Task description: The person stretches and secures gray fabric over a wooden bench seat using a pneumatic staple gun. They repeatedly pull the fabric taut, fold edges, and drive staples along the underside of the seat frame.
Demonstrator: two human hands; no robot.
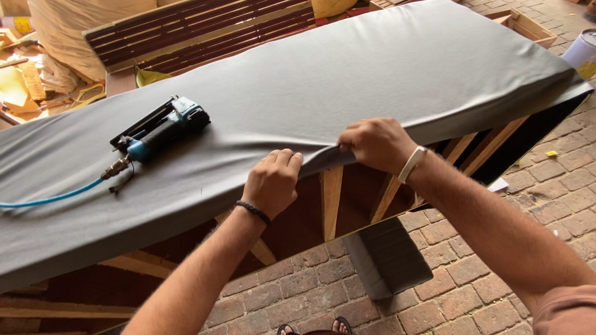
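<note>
**Head view: two hands pinch the cloth's near edge**

Head camera looking down, and the big thing fills the frame: a long grey fabric sheet stretched over a padded panel, its long axis running from lower left up to the far right corner. It sits on a wooden frame whose pale struts show underneath, and that stands on a red brick paved floor.

Both hands are at the near long edge, about midway along. The left hand, with a dark braided band at the wrist, is curled with the fingers pressed down on the cloth at the lip. The right hand, pale strap at the wrist, is closed on the fabric's edge just beside it, and small folds radiate from that pinch. The two hands are near each other, not touching.

Further left, lying on top of the cloth, there's a blue and black pneumatic stapler, well apart from both hands. It lies slantwise, its brass fitting pointing to the lower left, where a thin blue air hose trails off towards the left edge.

Down at the bottom, a dark grey folded fabric offcut hangs below the frame.
</note>
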